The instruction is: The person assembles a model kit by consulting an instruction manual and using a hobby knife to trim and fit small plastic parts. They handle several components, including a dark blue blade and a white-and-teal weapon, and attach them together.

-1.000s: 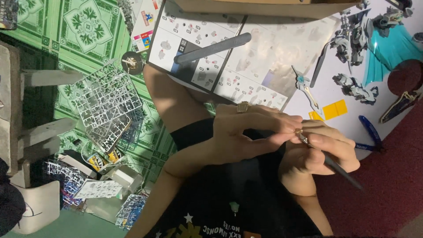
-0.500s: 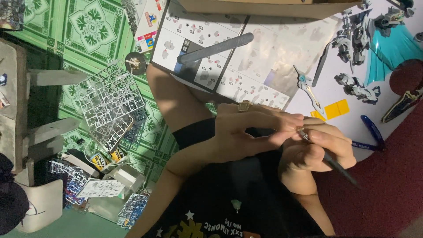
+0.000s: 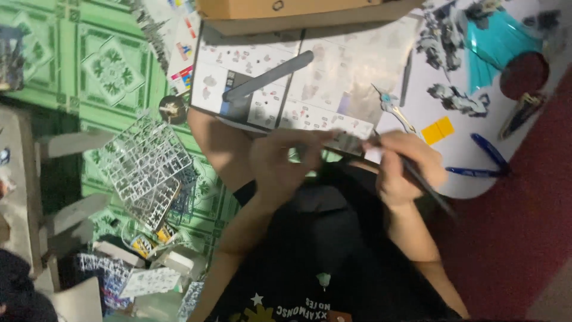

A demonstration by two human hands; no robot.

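My left hand (image 3: 285, 162) pinches a small grey model part (image 3: 351, 143) over my lap, just below the open instruction booklet (image 3: 310, 83). My right hand (image 3: 408, 167) is closed around a thin dark pen-like tool (image 3: 430, 192). The tool's tip points at the part and its tail slants down to the right. The two hands are a short way apart, and motion blurs both of them. My black shirt fills the lower middle of the view.
A long grey sanding stick (image 3: 268, 76) lies on the booklet. White plastic part frames (image 3: 146, 161) sit on the green patterned floor at left. On the white table (image 3: 476, 179) are two blue pens (image 3: 488, 152), a yellow piece (image 3: 438, 129) and grey figure parts (image 3: 459, 98). A cardboard box (image 3: 280, 9) sits at the top.
My hands were pressed together around the part. They have drawn apart and risen toward the booklet. The right hand still has the tool in it.
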